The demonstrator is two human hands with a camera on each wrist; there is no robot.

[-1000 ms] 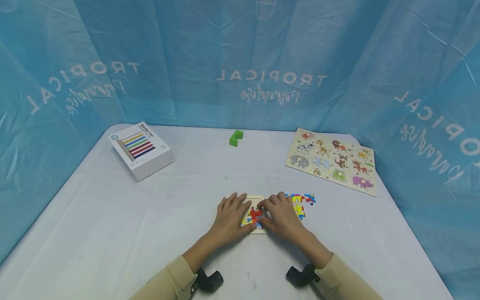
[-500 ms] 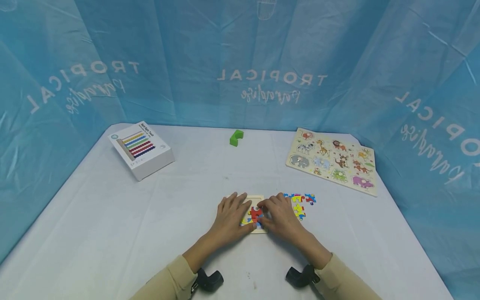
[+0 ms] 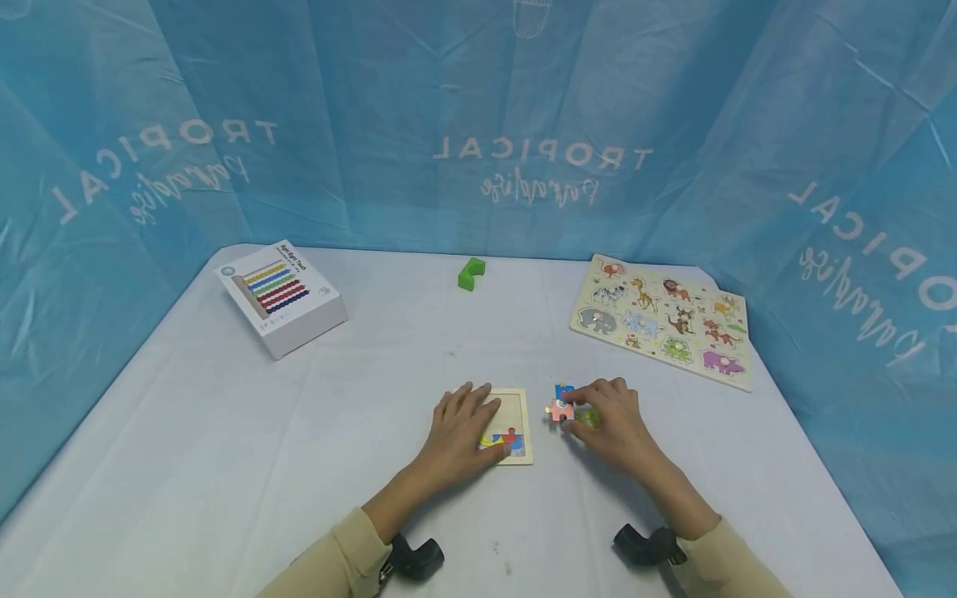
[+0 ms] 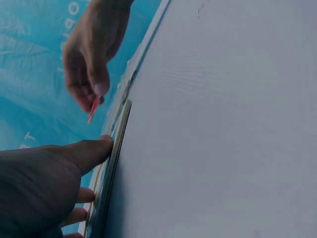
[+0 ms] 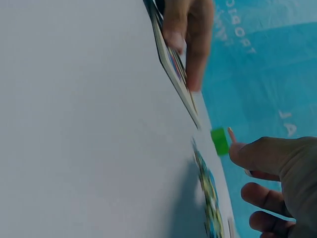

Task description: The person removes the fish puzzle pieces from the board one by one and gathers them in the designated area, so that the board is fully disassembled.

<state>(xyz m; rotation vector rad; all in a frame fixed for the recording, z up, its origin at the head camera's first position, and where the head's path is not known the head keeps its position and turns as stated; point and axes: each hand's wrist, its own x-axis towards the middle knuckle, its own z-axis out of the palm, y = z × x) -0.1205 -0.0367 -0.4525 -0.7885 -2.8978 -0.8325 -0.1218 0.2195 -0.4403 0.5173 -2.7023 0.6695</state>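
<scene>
A small wooden puzzle tray (image 3: 508, 407) lies in the middle of the table, with blue, red and yellow jigsaw pieces (image 3: 512, 440) fitted along its near side. My left hand (image 3: 459, 432) rests over the tray's left part, fingers spread and thumb at the near edge. To the right of the tray, my right hand (image 3: 616, 425) pinches a pinkish-red jigsaw piece (image 3: 559, 410) between thumb and fingertips. The left wrist view shows this piece (image 4: 93, 109) raised and edge-on. Loose jigsaw pieces (image 5: 210, 196) lie under the right hand, which partly hides them in the head view.
At the back left stands a white box (image 3: 299, 320) with rows of coloured bars printed on it. A green block (image 3: 469, 276) sits at the back middle. An animal peg puzzle board (image 3: 661, 320) lies at the back right. Blue printed curtains (image 3: 389, 199) surround the table.
My right hand has moved right, off the tray, and now holds the pinkish-red piece over the loose ones. The upper red piece no longer shows in the tray. My left hand stays put.
</scene>
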